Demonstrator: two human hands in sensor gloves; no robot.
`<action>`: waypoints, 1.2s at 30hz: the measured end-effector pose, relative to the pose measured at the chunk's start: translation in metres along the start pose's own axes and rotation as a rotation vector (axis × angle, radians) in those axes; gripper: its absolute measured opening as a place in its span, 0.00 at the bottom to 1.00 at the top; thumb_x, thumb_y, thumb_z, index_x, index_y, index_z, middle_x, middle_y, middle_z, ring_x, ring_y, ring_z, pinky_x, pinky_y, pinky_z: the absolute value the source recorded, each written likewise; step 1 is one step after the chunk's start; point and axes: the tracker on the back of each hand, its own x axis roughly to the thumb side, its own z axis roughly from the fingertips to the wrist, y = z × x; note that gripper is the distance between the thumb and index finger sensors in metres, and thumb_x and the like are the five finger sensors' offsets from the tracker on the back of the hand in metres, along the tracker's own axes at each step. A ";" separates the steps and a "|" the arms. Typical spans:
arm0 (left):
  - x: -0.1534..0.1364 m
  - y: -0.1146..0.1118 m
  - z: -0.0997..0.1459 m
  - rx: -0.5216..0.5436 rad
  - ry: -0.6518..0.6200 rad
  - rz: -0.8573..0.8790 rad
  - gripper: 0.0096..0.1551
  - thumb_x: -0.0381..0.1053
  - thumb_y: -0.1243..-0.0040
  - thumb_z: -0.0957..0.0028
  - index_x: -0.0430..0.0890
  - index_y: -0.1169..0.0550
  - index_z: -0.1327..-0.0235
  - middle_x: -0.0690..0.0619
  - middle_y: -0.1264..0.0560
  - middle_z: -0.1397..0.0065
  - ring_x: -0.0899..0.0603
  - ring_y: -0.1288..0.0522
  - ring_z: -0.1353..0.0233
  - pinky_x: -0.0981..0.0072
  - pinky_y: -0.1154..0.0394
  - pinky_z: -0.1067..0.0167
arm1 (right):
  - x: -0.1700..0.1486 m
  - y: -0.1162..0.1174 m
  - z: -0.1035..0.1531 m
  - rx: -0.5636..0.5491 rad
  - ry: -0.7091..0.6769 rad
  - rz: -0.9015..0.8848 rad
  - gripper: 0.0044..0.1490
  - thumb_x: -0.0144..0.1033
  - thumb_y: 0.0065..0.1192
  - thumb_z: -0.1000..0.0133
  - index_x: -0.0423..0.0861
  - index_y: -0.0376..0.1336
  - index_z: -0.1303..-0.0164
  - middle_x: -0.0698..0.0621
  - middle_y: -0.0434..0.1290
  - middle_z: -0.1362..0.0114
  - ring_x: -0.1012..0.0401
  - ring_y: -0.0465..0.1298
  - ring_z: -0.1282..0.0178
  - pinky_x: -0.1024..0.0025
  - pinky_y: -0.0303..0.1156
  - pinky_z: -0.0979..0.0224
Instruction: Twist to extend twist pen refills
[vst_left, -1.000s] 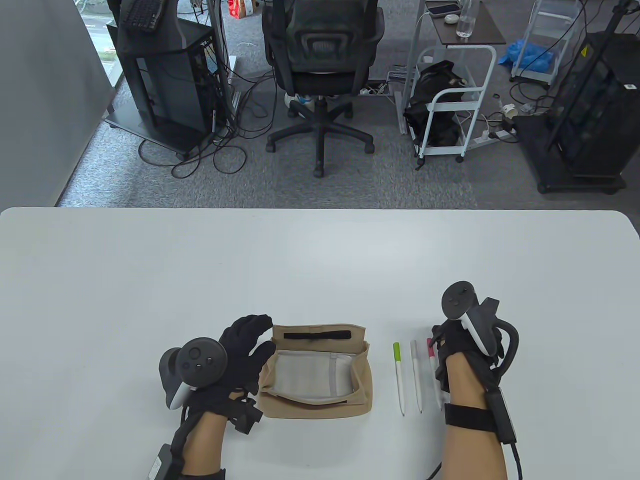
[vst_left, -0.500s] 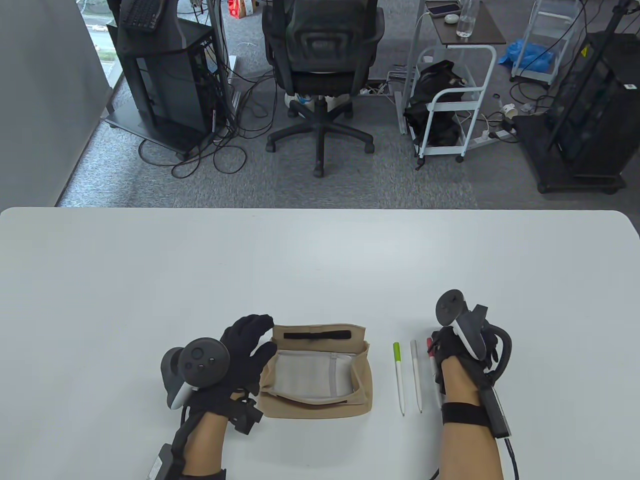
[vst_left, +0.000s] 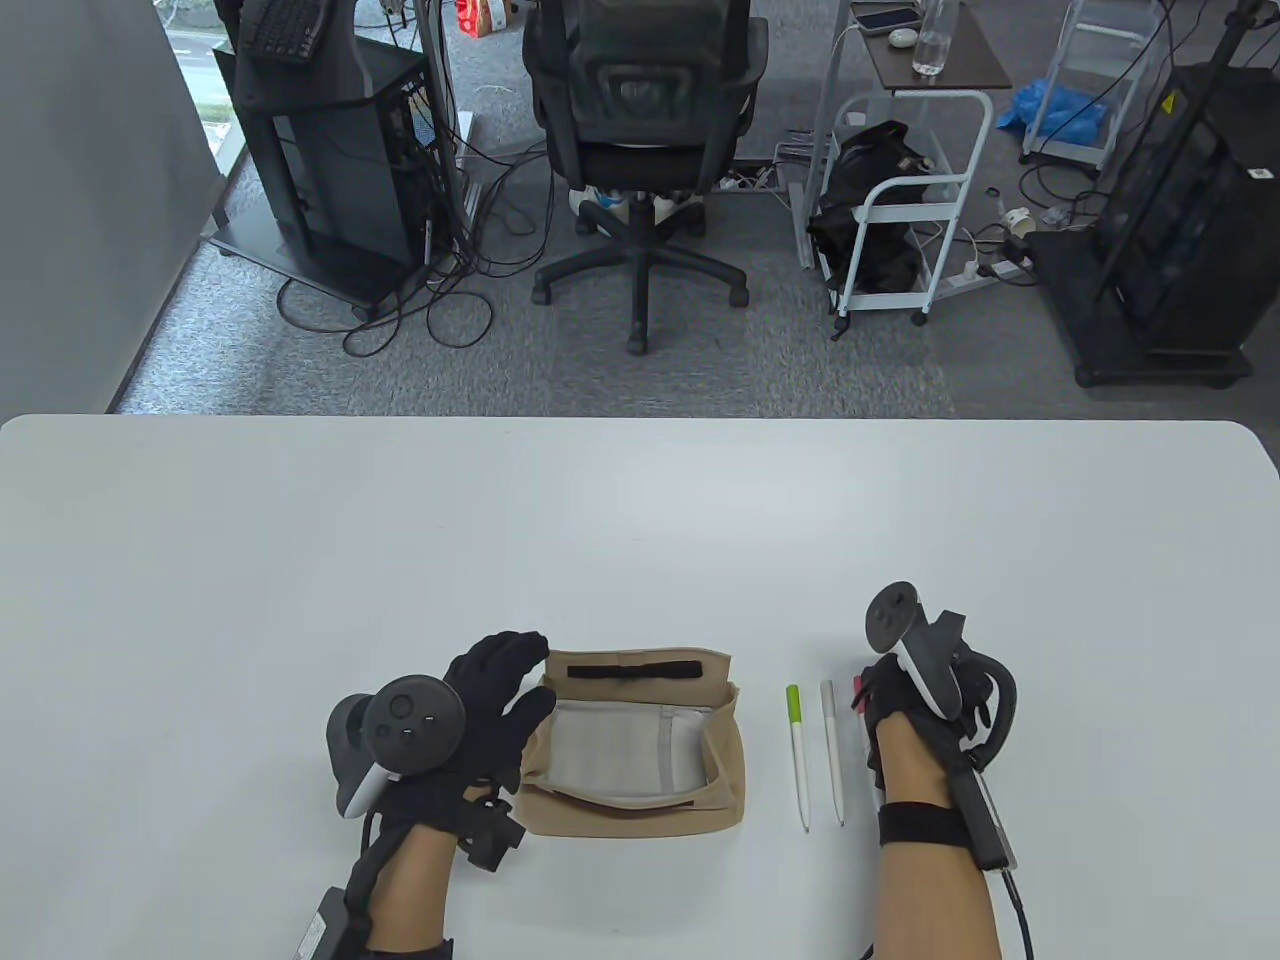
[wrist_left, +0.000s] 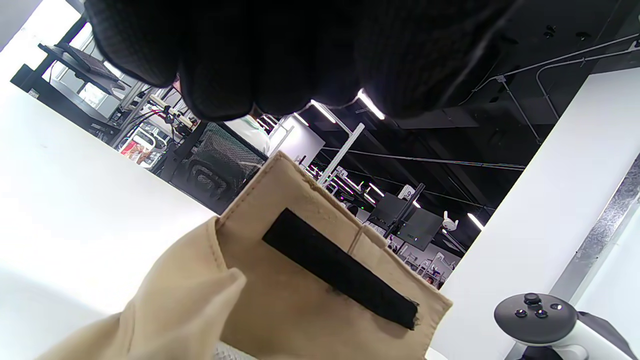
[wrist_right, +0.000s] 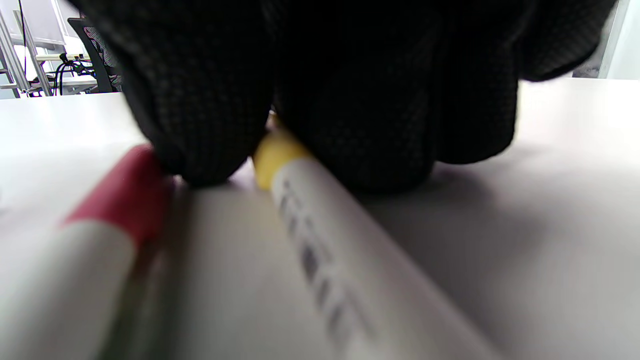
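- Right hand (vst_left: 905, 705) down on the table (vst_left: 640, 520), fingertips (wrist_right: 200, 125) on the yellow-capped pen (wrist_right: 310, 200) – grip not confirmed, cannot tell if closed.
- Red-capped pen (wrist_right: 120, 200) just beside; green-capped pen (vst_left: 797, 750) and white pen (vst_left: 832, 750) near.
- Left hand (vst_left: 480, 700) relaxed, open, resting against the beige pouch (vst_left: 640, 750).
- Risk: grabbing two pens together – or rolling one away.

On the tabletop (vst_left: 640, 520) a pouch (vst_left: 635, 745) is lying just right of the left hand (vst_left: 480, 720). Right of it, three pens (vst_left: 830, 750) are lying side by side; the right hand (vst_left: 905, 710) is covering what seems a fourth.
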 end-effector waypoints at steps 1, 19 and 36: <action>0.000 0.000 0.000 -0.002 0.000 -0.003 0.37 0.54 0.33 0.52 0.40 0.26 0.31 0.37 0.28 0.27 0.30 0.24 0.31 0.35 0.30 0.36 | 0.000 0.000 0.000 0.001 0.003 -0.002 0.35 0.46 0.84 0.61 0.28 0.81 0.60 0.36 0.89 0.63 0.42 0.82 0.51 0.35 0.72 0.39; 0.002 -0.001 -0.001 -0.005 -0.007 -0.015 0.37 0.54 0.33 0.52 0.40 0.26 0.30 0.37 0.29 0.27 0.30 0.25 0.30 0.35 0.30 0.36 | 0.003 -0.060 0.014 -0.106 -0.012 -0.181 0.37 0.47 0.78 0.53 0.30 0.77 0.46 0.33 0.84 0.47 0.37 0.76 0.41 0.31 0.65 0.35; 0.033 -0.022 -0.002 -0.035 -0.120 -0.163 0.32 0.51 0.31 0.53 0.42 0.21 0.36 0.38 0.24 0.31 0.33 0.19 0.35 0.41 0.24 0.40 | 0.090 -0.095 0.084 0.052 -0.557 -0.336 0.40 0.44 0.77 0.50 0.36 0.70 0.32 0.31 0.78 0.36 0.34 0.67 0.31 0.27 0.58 0.30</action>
